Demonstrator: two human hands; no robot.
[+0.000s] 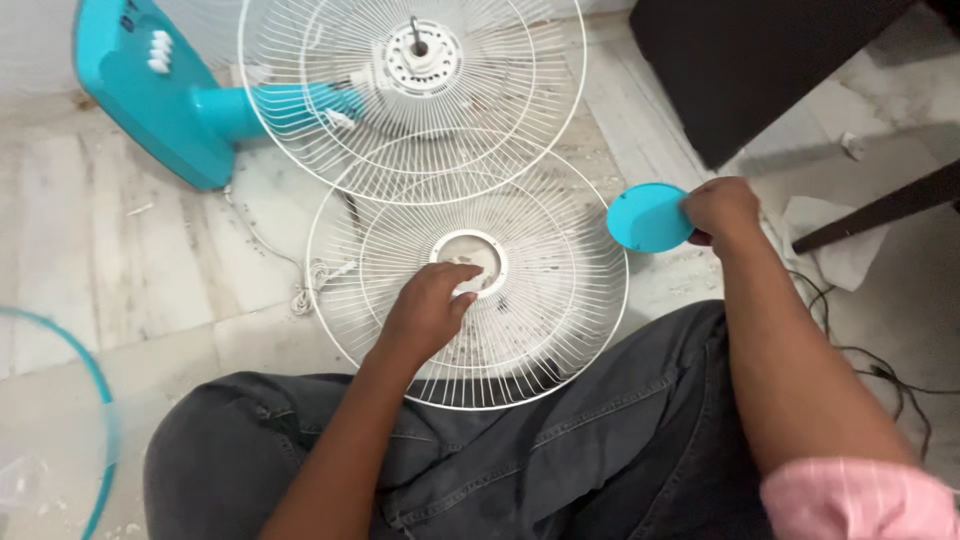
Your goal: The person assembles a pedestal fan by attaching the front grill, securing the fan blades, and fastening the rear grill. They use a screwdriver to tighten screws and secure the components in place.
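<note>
On the marble floor a teal fan lies on its side near the far left part, with its rear grille and bare motor shaft facing up. A white cord runs on the floor beside it. A clear blade with a teal rim shows at the left edge. A dark furniture leg and a white paper are at the right, with black wires near them.

The loose front grille rests against the person's knees, just in front of the rear grille and overlapping its lower edge. The left hand is on the grille center, the grip partly closed, fingers curled at the white center ring. The right hand is beside the grille's right edge, its grip closed on the rim of a round teal cap, which is held above the floor.
</note>
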